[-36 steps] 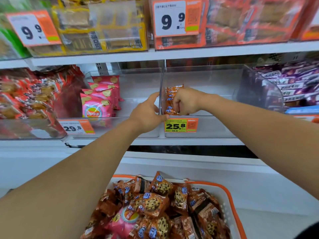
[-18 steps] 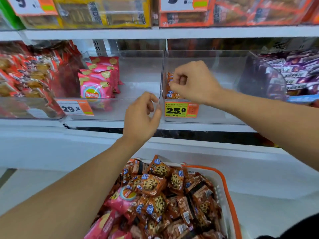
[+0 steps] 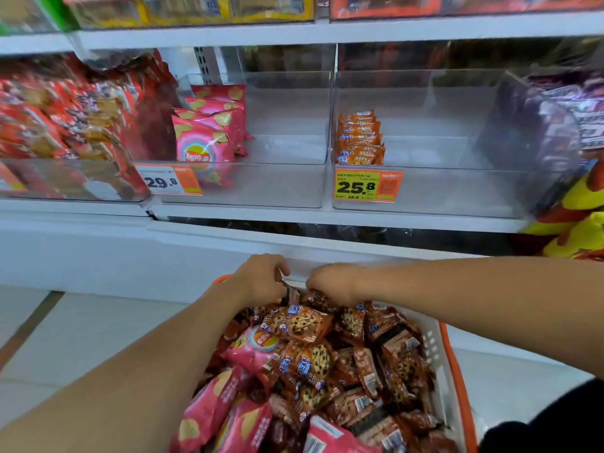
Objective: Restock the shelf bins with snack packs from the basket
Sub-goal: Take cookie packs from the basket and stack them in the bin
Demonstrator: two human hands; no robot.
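- Snack packs [image 3: 307,325] in brown-orange cookie wrappers fill the white basket [image 3: 434,348] with its orange rim at the bottom of the view; pink chip bags [image 3: 251,351] lie mixed in on the left side of the heap.
- Both hands are at the far end of the basket, close together but apart, knuckles toward the camera.
- Left hand [image 3: 261,279] has its fingers curled down and pinches a small dark pack edge at its fingertips.
- Right hand [image 3: 330,282] is blurred, fingers curled down into the top of the heap; whether it has hold of a pack cannot be told, since the fingertips are hidden behind the knuckles.
- Both forearms reach in from the lower corners, bare, the left one cut off by the bottom edge.
- Near end of the basket is cut off by the frame, and a dark shape at the lower right corner covers part of its rim.
- Above on the shelf, a clear bin [image 3: 431,191] with a 25.8 price tag [image 3: 367,185] holds one short row of orange packs [image 3: 359,138] standing against its left wall.
- Neighbouring clear bin [image 3: 261,188], tagged 29.8 [image 3: 168,179], holds a few pink chip bags at its left side.
- Red packs [image 3: 58,125] to the far left and purple packs [image 3: 562,116] to the far right are smeared by motion blur; their print cannot be read.
- Top shelf goods are cut off by the upper edge.
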